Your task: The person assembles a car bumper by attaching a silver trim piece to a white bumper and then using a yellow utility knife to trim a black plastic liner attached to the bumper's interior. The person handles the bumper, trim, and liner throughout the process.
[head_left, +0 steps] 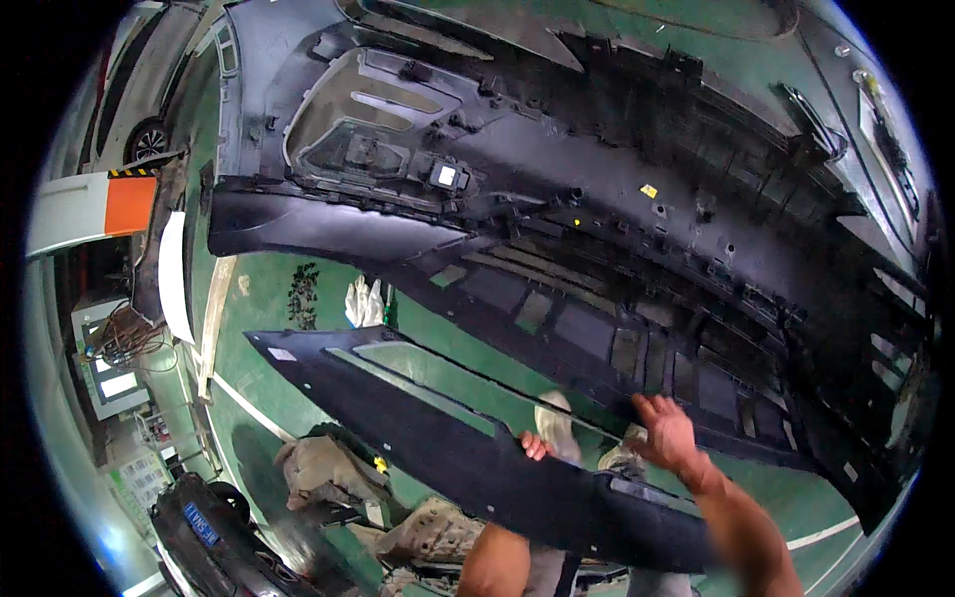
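Observation:
A long black plastic trim panel (pixel 428 438) with a slot-like opening lies slanted in front of me, tapering at its left end. My left hand (pixel 534 446) is closed on it, fingertips curled over its upper edge; the rest of that hand is hidden beneath the panel. My right hand (pixel 668 435) is over the gap between the panel and the lower edge of a large black car bumper (pixel 587 328). Its fingers are slightly bent and apart from the thumb, with nothing visible in them. Whether its fingertips touch the bumper edge cannot be made out.
White gloves (pixel 366 301) and a cluster of small black parts (pixel 302 296) lie on the green floor (pixel 269 363). Left of my legs are a brown cloth-like bundle (pixel 323 473) and a dark bumper with a blue plate (pixel 209 527). An orange-and-white barrier (pixel 129 204) stands far left.

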